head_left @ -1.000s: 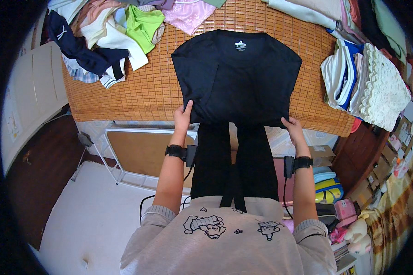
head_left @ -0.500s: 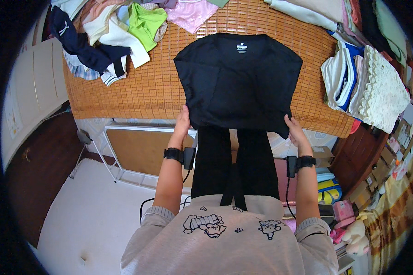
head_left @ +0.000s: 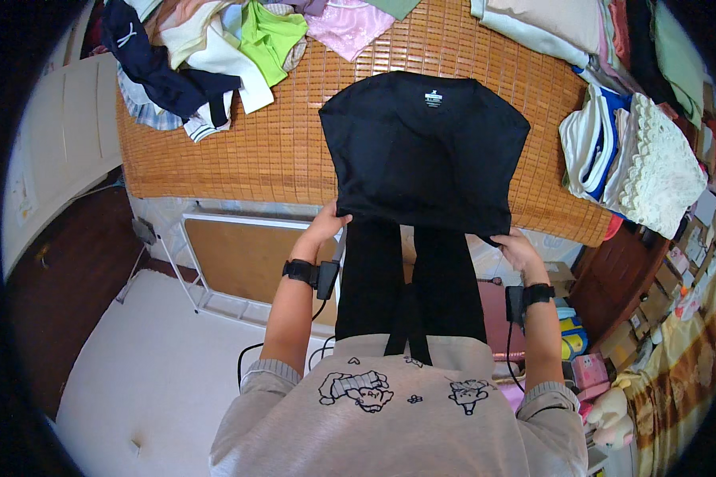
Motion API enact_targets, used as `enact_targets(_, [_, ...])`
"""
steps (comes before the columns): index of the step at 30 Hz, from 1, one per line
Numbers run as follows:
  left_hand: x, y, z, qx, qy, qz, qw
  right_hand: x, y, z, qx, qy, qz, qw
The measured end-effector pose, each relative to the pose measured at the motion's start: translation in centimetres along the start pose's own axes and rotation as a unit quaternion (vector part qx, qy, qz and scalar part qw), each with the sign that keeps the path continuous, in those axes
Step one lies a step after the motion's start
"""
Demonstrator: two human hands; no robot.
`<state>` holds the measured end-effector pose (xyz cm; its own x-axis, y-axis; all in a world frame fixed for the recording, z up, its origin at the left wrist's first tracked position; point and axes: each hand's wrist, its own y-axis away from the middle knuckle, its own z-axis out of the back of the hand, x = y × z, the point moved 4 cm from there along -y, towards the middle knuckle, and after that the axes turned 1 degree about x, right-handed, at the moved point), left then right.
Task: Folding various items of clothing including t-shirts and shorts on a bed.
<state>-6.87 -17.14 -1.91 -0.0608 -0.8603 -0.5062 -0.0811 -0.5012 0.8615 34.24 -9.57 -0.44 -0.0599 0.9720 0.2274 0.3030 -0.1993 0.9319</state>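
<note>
A black T-shirt (head_left: 429, 159) lies spread on the bamboo mat (head_left: 239, 171), its neckline with a small white label facing away from me. Its near edge overhangs the front of the mat. At the lower left corner of the shirt, my left hand (head_left: 326, 222) pinches the cloth between thumb and fingers. My right hand (head_left: 519, 248) grips the lower right corner in the same way. The sides of the shirt taper in from the shoulders, and the sleeves look tucked in or folded.
Loose clothes (head_left: 191, 63) lie heaped at the far left of the mat. Folded garments (head_left: 597, 151) stand at the right, with a stack of folded clothes (head_left: 549, 28) behind them. Below the mat's front edge leans a white-framed folding table (head_left: 247, 262). Boxes (head_left: 624, 342) line the right side.
Both hands have shifted from the sides of the shirt to its near corners and now pinch them. The shirt appears slightly lower and farther right, as does the mat in view.
</note>
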Motion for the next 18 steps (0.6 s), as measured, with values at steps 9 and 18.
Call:
enact_targets(9, [0.4,-0.8,0.2,-0.085,0.022,-0.112,0.99,0.7,0.9,-1.5,-0.085,-0.053,-0.021,0.995])
enact_targets(18, [2.3,0.2,0.0,-0.197,0.204,-0.001,0.959,-0.9,1.3,-1.5,0.096,0.101,-0.086,0.987])
